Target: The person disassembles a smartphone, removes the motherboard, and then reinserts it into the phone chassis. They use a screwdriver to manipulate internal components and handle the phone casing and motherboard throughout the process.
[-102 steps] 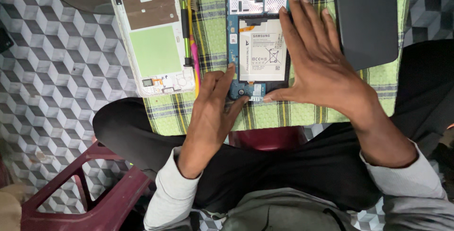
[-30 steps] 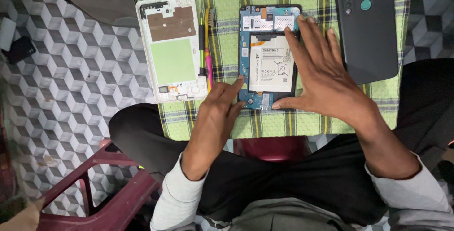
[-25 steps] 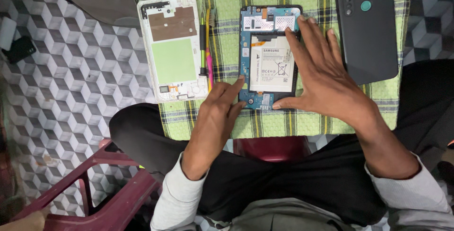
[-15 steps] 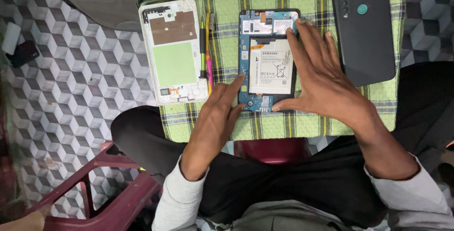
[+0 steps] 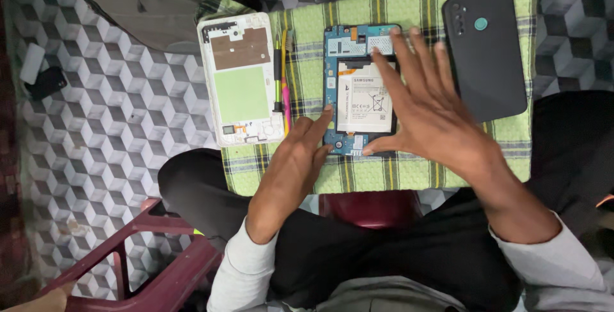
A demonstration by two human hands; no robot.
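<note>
An opened phone (image 5: 355,88) with a blue circuit board and a white battery lies on a green checked cloth (image 5: 377,165). My right hand (image 5: 428,114) rests flat on its right half, fingers spread over the battery and upper board. Fingertips of my left hand (image 5: 300,152) touch the phone's lower left corner. A white phone frame (image 5: 240,82) with a green and a brown panel lies to the left. A black phone back (image 5: 486,50) lies to the right.
Thin tools, one yellow and one pink (image 5: 283,88), lie between the white frame and the open phone. The cloth covers a dark red stool (image 5: 371,210). A second red stool (image 5: 166,254) stands lower left. A grey bag (image 5: 147,5) and small dark items (image 5: 38,75) lie on the patterned floor.
Both hands stay on the open phone. The view has shifted, so everything sits slightly lower and further right in frame than 3.4 s ago.
</note>
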